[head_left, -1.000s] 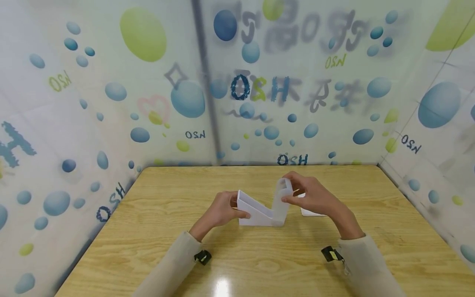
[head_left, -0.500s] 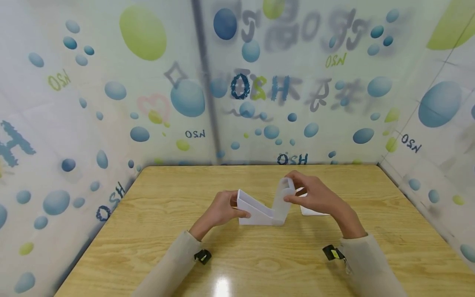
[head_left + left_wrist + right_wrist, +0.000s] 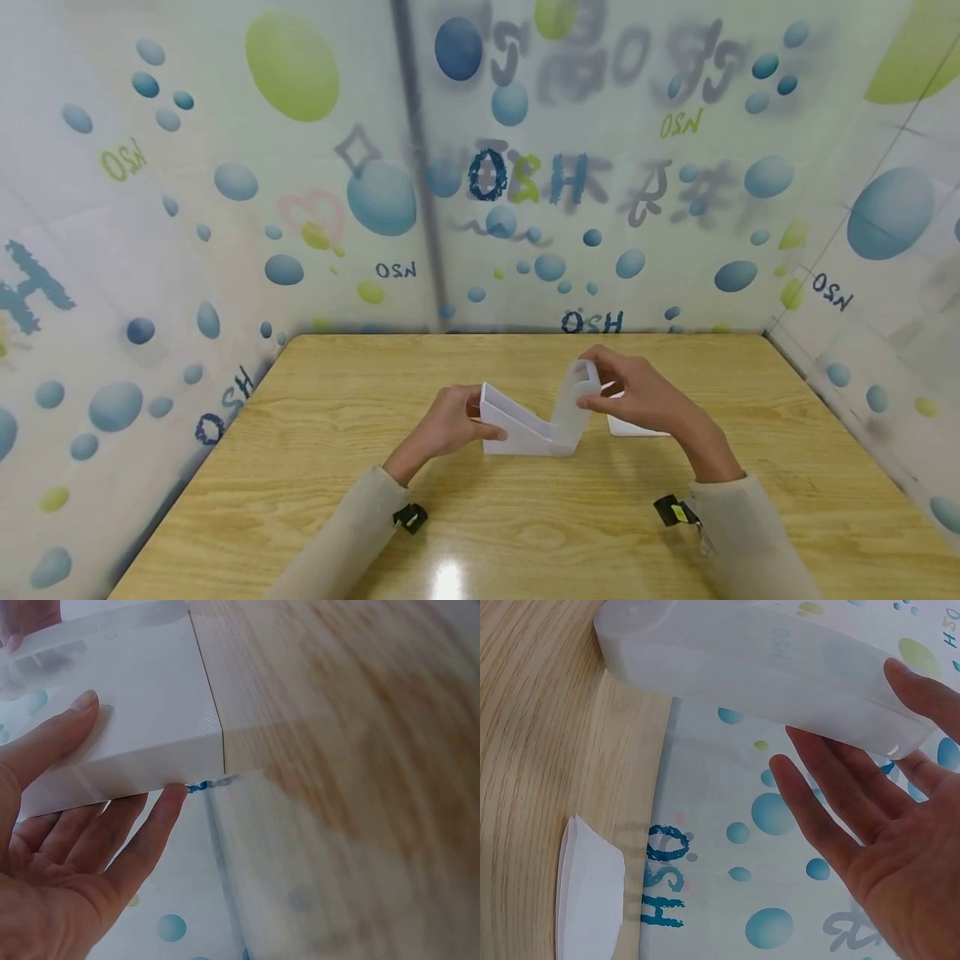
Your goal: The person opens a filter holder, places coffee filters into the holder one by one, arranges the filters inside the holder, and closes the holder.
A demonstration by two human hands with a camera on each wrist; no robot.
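Note:
A white box with a sloping open top stands on the table. Its translucent hinged lid is swung up at the right end, leaning a little to the right. My left hand grips the tall left end of the box; in the left wrist view the thumb lies on one face and the fingers are under the opposite edge. My right hand holds the free end of the lid between thumb and fingers. The inside of the box is mostly hidden in every view.
Folded white paper lies on the wooden table, just right of the lid and partly behind my right hand. Walls printed with blue and green dots stand along the back and sides of the table.
My right hand has shifted slightly to the right, tipping the lid a bit further away from the box. The left hand and the box have stayed in place.

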